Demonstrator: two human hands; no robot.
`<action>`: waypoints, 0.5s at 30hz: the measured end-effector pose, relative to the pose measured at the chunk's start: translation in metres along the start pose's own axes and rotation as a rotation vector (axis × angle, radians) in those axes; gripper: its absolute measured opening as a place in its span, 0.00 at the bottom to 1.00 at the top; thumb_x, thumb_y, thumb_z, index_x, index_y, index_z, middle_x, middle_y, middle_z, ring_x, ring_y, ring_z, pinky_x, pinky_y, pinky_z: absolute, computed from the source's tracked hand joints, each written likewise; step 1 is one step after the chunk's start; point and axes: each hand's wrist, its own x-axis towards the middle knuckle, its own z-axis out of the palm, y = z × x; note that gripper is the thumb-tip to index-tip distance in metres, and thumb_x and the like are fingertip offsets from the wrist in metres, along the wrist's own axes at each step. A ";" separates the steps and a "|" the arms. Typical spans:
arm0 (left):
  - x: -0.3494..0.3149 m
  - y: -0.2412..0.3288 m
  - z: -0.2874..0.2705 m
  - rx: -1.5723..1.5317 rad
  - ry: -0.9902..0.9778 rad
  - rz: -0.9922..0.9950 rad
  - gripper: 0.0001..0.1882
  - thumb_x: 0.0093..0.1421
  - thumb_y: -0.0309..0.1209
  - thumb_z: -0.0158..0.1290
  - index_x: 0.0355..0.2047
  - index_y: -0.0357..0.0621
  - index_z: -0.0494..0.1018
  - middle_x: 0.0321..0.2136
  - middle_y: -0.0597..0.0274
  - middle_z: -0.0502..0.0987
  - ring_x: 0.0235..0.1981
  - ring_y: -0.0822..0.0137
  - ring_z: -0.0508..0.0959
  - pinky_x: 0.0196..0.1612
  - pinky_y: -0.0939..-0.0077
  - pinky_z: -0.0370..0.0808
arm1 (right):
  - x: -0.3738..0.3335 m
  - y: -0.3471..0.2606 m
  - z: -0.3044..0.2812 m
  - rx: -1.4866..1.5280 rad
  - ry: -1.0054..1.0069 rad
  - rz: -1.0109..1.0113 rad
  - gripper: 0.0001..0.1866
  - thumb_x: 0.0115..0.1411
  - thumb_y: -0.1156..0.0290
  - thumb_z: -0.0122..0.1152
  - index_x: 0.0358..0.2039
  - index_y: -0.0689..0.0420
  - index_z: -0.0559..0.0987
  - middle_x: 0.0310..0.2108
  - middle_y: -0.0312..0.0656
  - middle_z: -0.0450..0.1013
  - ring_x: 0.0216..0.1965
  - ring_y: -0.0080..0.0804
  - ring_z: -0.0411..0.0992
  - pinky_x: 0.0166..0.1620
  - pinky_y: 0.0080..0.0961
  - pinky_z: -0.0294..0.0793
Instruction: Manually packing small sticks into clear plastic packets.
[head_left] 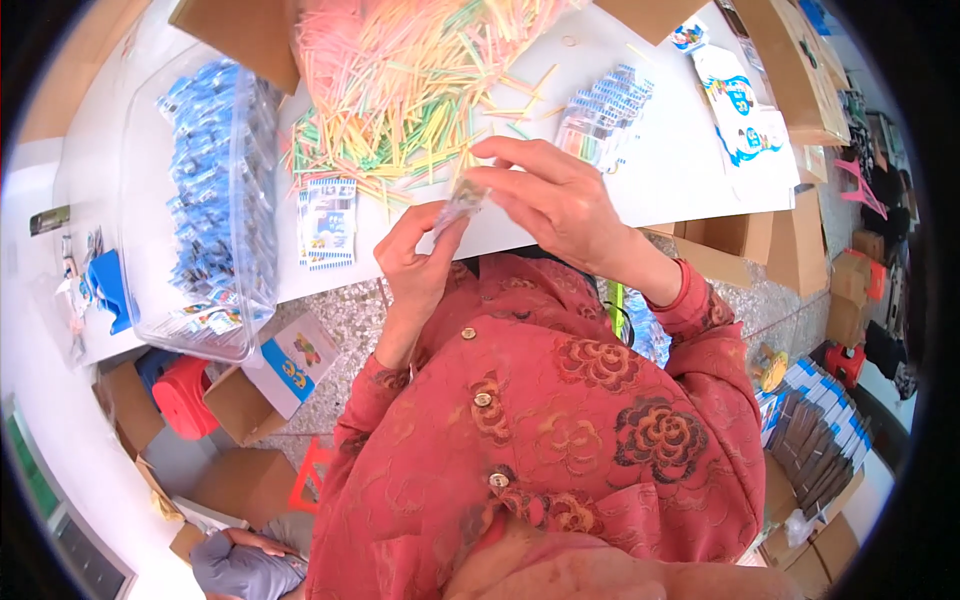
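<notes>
A small clear packet [457,212] is pinched between the thumb and fingers of my left hand [415,258], above the table's front edge. My right hand [565,205] meets its upper end, the fingers bent and closed around it; the fingertips partly cover what is inside. Just beyond my hands lies a big heap of thin pastel sticks [400,75] in pink, yellow and green. To the left of my left hand, a short stack of flat printed packets [327,222] rests on the table. Behind my right hand are several overlapping printed packets [605,112].
A clear plastic bin [140,230] filled with blue-and-white packets stands at the left. White printed bags [728,95] lie at the far right of the white table [690,190]. Cardboard boxes [795,235] and a red stool [185,397] flank me. Another person [250,562] is at lower left.
</notes>
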 end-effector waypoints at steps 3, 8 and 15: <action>-0.002 -0.003 -0.003 -0.063 -0.013 -0.089 0.08 0.49 0.17 0.59 0.31 0.35 0.77 0.26 0.61 0.79 0.27 0.76 0.76 0.32 0.83 0.72 | -0.001 -0.008 0.001 0.105 0.038 0.108 0.22 0.49 0.81 0.62 0.48 0.58 0.75 0.41 0.41 0.73 0.36 0.34 0.73 0.38 0.26 0.74; -0.004 0.000 -0.003 -0.171 -0.193 -0.158 0.09 0.50 0.18 0.58 0.34 0.34 0.76 0.27 0.62 0.78 0.28 0.76 0.75 0.34 0.82 0.71 | -0.028 0.001 0.004 0.495 -0.193 0.445 0.16 0.53 0.75 0.63 0.44 0.59 0.76 0.37 0.38 0.73 0.32 0.25 0.70 0.35 0.21 0.71; -0.005 -0.016 0.007 -0.005 -0.180 -0.190 0.13 0.49 0.21 0.59 0.38 0.37 0.76 0.32 0.57 0.78 0.33 0.66 0.77 0.40 0.75 0.73 | -0.084 0.051 -0.014 0.439 -0.043 0.779 0.09 0.57 0.75 0.60 0.38 0.63 0.76 0.27 0.32 0.72 0.27 0.15 0.67 0.29 0.14 0.66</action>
